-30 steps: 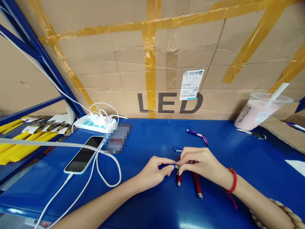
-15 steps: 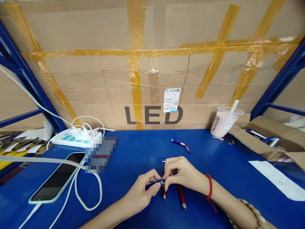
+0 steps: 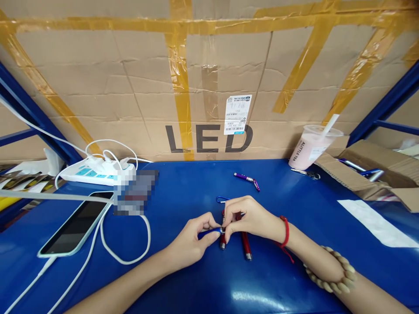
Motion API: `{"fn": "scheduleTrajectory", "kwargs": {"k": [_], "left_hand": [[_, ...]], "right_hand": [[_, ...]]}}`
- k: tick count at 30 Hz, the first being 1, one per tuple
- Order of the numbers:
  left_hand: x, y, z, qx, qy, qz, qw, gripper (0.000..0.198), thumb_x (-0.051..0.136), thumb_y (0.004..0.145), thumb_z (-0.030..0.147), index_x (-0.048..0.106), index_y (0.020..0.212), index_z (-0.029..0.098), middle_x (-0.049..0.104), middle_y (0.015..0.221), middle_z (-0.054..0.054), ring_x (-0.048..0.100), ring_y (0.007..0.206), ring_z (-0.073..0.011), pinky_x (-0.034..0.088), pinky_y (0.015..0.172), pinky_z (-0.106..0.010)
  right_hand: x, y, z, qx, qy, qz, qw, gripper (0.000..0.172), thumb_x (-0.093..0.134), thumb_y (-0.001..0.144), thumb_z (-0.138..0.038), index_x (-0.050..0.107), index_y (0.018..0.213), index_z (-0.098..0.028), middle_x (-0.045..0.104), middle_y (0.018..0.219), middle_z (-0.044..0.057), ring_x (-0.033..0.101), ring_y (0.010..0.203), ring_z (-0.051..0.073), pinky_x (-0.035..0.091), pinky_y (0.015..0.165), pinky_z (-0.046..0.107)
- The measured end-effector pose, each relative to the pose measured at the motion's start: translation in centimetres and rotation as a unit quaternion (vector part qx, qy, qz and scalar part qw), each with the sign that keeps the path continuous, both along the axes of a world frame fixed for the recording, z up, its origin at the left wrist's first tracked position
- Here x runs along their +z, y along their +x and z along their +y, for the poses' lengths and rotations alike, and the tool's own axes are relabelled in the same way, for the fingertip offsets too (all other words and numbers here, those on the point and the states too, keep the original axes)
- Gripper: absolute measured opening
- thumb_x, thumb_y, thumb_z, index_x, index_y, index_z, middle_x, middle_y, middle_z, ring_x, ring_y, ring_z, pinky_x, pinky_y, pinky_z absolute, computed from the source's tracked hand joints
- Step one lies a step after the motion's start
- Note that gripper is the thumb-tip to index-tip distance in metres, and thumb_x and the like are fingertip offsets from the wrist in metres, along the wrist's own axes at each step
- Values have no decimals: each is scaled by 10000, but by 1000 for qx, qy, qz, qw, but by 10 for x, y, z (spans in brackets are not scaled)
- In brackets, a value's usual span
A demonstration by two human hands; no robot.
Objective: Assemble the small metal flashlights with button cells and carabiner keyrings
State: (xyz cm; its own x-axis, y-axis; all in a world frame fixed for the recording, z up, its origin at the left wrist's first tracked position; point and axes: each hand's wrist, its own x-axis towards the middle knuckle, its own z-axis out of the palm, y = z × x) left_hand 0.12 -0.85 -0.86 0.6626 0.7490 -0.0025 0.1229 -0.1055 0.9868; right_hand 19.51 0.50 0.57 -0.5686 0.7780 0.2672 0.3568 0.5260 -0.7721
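My left hand [image 3: 190,242] is closed around a slim blue metal tube with a silver end [image 3: 208,232], like a small penlight. At that silver end my right hand [image 3: 253,220] pinches with thumb and fingers; whatever lies between its fingertips is too small to make out. Under the hands lie two red tubes with silver tips, the nearer-left one [image 3: 223,242] and the right one [image 3: 246,247], both partly covered by my right hand. A blue carabiner clip [image 3: 222,199] shows just beyond my right hand. Farther back rests a purple penlight with a hinged clip [image 3: 245,178].
On the left are a phone [image 3: 77,224] on a charging cable, a white power strip [image 3: 88,172] and a blurred-out patch [image 3: 135,192]. A pink drink cup [image 3: 310,148], keys [image 3: 306,174], an open cardboard box [image 3: 369,170] and a white paper strip [image 3: 376,222] stand right.
The view has tilted down, so everything sits higher in the picture. Both hands keep nearly the same hold at the blue tube's silver end.
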Motion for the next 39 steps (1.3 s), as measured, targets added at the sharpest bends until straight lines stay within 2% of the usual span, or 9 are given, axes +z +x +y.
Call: {"fn": "scheduleTrajectory", "kwargs": {"k": [10,17,24,39], "left_hand": [[0,-2,0,-1,18,19,1000,180,492,851,316,463,762,161,508,730,6,474,700,-123,356,661,-238],[-1,-2,2,-4,36,36,999,246,493,861,390,473,761,166,501,743,6,465,715,-135,356,683,-253],[1,-3,1,-25,49,75,996,157,424,883,297,459,789,176,538,759,10,481,721,-125,356,697,-242],[1,0,-2,27,87,84,992,146,417,871,250,406,741,183,497,691,31,434,648,-109,341,618,-225]], "right_hand": [[1,-1,-1,4,6,8,1000,367,698,689,-489,641,594,-140,601,602,12,508,491,88,401,475,206],[4,1,0,32,49,-18,998,320,653,762,-437,653,634,-144,617,631,17,527,556,100,404,519,207],[0,0,2,36,25,-3,999,313,676,737,-432,658,623,-141,623,626,18,518,539,100,414,516,216],[-2,-5,-4,-13,15,35,999,341,643,765,-462,671,630,-150,626,631,23,580,553,110,456,526,222]]}}
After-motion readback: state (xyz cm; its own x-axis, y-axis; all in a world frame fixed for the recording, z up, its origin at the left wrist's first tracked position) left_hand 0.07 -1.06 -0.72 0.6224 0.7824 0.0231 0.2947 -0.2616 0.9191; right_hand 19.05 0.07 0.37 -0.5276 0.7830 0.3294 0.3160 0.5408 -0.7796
